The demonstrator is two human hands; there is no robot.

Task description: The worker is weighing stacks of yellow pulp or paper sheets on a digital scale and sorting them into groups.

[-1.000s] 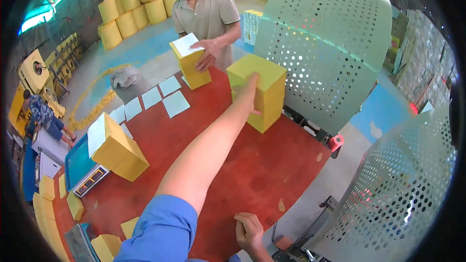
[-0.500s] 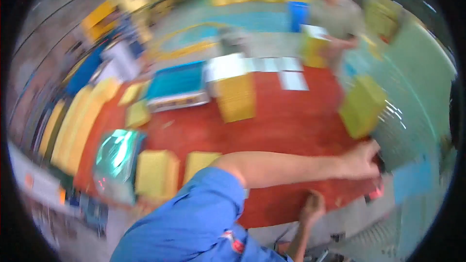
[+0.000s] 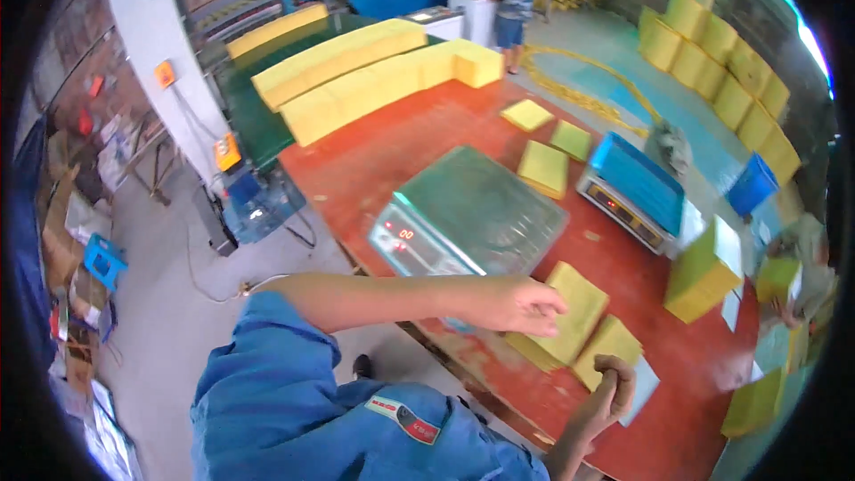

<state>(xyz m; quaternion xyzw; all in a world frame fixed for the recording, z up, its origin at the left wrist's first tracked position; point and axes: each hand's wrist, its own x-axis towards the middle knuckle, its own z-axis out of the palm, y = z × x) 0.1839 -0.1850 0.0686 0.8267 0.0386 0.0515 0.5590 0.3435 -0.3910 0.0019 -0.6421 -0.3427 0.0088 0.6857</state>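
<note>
My left hand [image 3: 532,306] hangs over the near edge of a stack of yellow paper sheets [image 3: 577,303], its fingers curled and nothing visible in them. My left forearm crosses in front of the scale. Just right of it, a smaller yellow stack [image 3: 612,349] lies beside a pale blue-white sheet [image 3: 643,387]. My right hand [image 3: 615,386] is closed beside these, over their near edge, with nothing showing in its fingers. The scale [image 3: 476,214], with a lit red display and a flat platform under clear plastic, stands left of the stacks on the red table [image 3: 392,160].
Farther back stand a second scale with a blue tray [image 3: 637,183], small yellow stacks [image 3: 543,167] and a tall yellow block [image 3: 705,272]. Long yellow rows [image 3: 374,80] line the table's far left. A co-worker [image 3: 515,0] stands behind; another person's hand [image 3: 788,310] shows at right.
The view has swung left. My left hand has moved from the table's right end back to the yellow stacks; my right hand is now close beside it.
</note>
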